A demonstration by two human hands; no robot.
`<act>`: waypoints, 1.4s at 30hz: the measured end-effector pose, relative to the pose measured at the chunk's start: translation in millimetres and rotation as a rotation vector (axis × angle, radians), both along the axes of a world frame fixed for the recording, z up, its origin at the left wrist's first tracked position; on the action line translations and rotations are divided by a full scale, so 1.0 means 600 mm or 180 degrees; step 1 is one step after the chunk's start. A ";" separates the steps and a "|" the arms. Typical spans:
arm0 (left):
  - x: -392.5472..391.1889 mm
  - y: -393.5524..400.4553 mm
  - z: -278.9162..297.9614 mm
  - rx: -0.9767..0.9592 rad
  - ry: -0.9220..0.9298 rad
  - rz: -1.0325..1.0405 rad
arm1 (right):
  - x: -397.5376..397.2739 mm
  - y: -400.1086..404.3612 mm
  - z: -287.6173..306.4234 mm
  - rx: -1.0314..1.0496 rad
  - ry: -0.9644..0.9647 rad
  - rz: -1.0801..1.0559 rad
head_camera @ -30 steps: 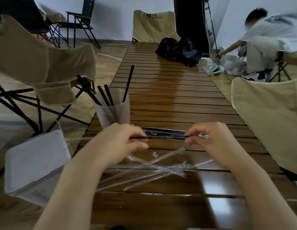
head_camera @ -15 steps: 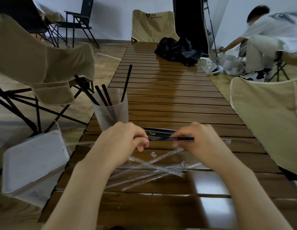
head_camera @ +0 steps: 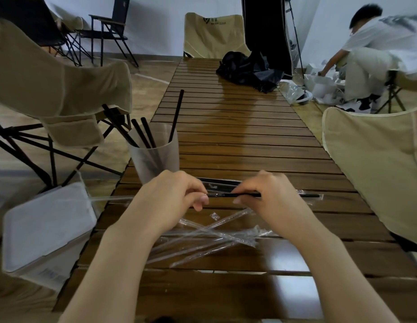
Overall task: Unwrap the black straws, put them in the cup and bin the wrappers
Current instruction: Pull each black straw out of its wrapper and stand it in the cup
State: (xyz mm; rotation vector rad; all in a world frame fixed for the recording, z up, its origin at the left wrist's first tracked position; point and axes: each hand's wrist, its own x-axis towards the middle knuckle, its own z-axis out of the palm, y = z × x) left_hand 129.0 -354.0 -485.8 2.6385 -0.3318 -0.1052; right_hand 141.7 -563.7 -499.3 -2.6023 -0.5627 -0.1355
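Observation:
My left hand and my right hand hold one black straw level above the table, just in front of the cup. The right hand pinches the straw, whose end sticks out to the right. The left hand pinches its clear wrapper, which trails off to the left. A frosted cup at the table's left edge holds several black straws. Wrapped straws lie just behind my hands. Several empty clear wrappers lie crossed under my wrists.
A white lidded bin sits low beside the wooden slat table, at its left. Beige folding chairs stand at the left and the right. A black bag lies at the far end. A person crouches at the back right.
The straw has slid rightwards out of the wrapper, so more of it shows past my right hand. My hands have moved closer together.

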 end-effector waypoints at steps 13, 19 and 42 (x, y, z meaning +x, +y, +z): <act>0.003 0.002 -0.007 -0.0057 -0.0053 0.0021 | 0.002 0.000 -0.005 0.0026 0.0051 -0.0026; 0.000 0.003 -0.012 0.0025 0.0016 0.0020 | 0.013 -0.050 -0.003 0.0244 -0.0480 -0.0780; -0.009 -0.094 0.000 -0.2951 -0.0641 0.0664 | 0.003 0.004 0.015 0.1385 -0.0453 -0.0095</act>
